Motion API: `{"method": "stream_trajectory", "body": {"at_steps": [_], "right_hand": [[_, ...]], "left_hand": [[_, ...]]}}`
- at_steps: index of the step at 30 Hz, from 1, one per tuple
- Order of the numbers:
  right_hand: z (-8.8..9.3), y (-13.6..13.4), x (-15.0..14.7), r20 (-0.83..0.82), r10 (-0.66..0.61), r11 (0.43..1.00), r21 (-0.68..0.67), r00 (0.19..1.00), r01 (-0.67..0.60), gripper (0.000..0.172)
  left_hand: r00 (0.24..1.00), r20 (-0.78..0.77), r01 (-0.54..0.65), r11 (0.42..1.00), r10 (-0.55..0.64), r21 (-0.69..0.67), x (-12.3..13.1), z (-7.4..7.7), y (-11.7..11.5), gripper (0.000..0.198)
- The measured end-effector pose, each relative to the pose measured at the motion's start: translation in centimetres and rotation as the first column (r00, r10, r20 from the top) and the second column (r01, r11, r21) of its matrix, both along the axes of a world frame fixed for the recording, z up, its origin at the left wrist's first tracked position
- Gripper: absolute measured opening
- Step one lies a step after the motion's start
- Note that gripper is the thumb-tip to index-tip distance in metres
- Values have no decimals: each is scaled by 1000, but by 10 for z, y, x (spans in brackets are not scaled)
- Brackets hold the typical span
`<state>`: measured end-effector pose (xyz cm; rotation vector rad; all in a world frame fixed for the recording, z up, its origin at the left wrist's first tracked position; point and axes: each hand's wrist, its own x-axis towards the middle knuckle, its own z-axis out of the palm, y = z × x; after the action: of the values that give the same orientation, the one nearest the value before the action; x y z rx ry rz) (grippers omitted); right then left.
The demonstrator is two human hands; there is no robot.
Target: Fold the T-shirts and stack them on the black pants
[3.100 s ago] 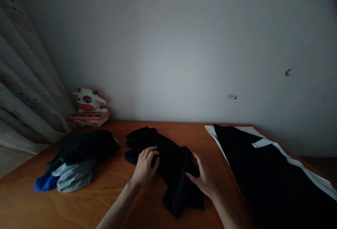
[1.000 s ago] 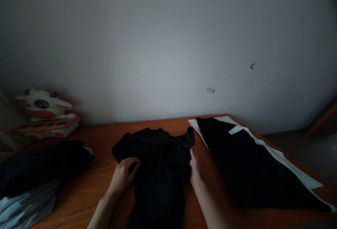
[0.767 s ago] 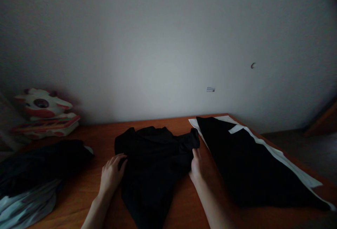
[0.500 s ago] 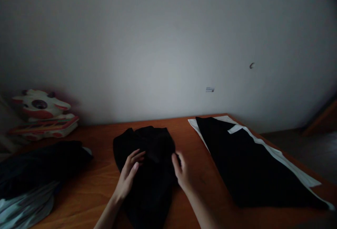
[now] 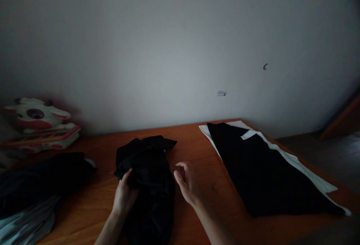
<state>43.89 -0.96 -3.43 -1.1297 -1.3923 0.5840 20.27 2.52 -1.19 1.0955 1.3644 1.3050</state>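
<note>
The black garment [image 5: 146, 177] lies bunched on the wooden table [image 5: 197, 143], directly ahead of the person and slightly left of centre. Its long axis runs from the near table edge toward the wall, with the far end a crumpled lump and the near end trailing toward the body.

The left hand [image 5: 124, 196] rests on the garment's left edge, thumb raised against the cloth and fingers curled over it; whether the fabric is actually pinched cannot be told in the dim light. The right hand [image 5: 186, 182] sits just beside the garment's right edge, apart from it, palm turned inward, fingers loosely curled and holding nothing.

The garment therefore lies between the two hands. The left hand is the nearer one, in contact; the right hand is separated by a narrow strip of bare table.
</note>
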Motion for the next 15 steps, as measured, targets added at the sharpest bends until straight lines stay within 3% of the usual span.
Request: {"method": "stream_trajectory", "body": {"at_steps": [3,6,8,10,12,15], "right_hand": [[6,-10,-8,246,72,997,-51,967,-62,61],[6,-17,-20,457,190,982,-97,869,-163,92],[-1,-17,-27,490,232,973,-124,840,-196,82],[-7,-12,-28,404,209,976,-136,890,-167,54],[-11,-5,-23,248,101,993,-79,964,-84,37],[-7,6,-4,47,-145,984,114,988,139,44]], "left_hand": [[921,380,-36,988,91,-149,1,5,3,29],[842,518,-36,975,148,-220,5,11,1,27],[806,570,-16,968,161,-250,7,16,0,29],[777,606,-3,964,170,-265,7,20,-1,32],[761,626,-5,965,173,-262,6,23,-2,35],[765,621,-21,969,173,-244,9,25,-5,34]]}}
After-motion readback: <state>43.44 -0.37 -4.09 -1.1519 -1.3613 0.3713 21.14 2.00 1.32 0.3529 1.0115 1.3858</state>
